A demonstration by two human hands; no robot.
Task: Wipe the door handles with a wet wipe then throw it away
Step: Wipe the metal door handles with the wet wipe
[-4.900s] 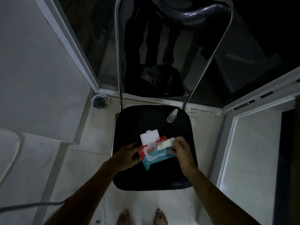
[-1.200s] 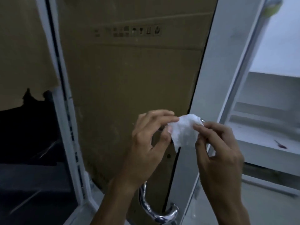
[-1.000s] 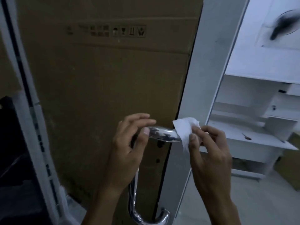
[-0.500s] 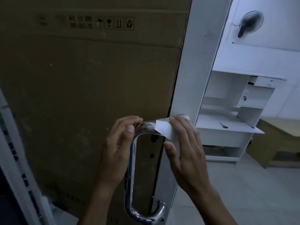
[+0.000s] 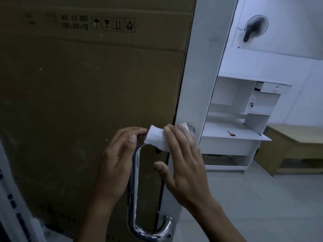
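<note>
Chrome is what you are working on: the door handle, a long loop bolted to the white door frame, with its top arm running across to a round mount on that frame. The wet wipe is draped over that top arm, just above the bend where the handle turns downward. Your right hand lies flat over the wipe, fingers straight and pressing it against the arm, thumb held out below and touching nothing. Your left hand sits on the bend of the handle, just left of the wipe, its fingertips curled over the corner and pinching the wipe's left edge, as far as can be made out. So the two hands are close together, one at each end of the wipe.

You look to be at the very start of the wiping: only the top arm is covered, and the long upright and the lower curve near the bottom of the handle are untouched. Next you would want to wrap the wipe round the bar rather than lay it on top, then draw it down the upright and through the bottom curve. Behind the handle stands brown cardboard; no bin is in sight.
</note>
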